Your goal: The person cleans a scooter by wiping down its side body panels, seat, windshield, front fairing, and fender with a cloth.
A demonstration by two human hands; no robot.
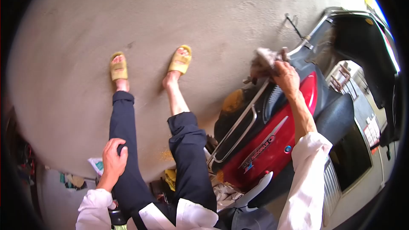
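My right hand is closed around a crumpled, greyish-brown rag. It holds the rag at the chrome rail along the side of a red and black motor scooter; whether the rag touches the rail is hard to tell. My left hand lies on the knee of my dark trousers, thumb and fingers apart around the cloth. Nothing else shows in that hand. The scooter's seat lies beyond my right forearm.
My feet, in yellow slippers, stand on a concrete floor. Behind the scooter is a pale vehicle or cabinet with a dark opening. Clutter lies low on the left, with a small white packet near my left wrist.
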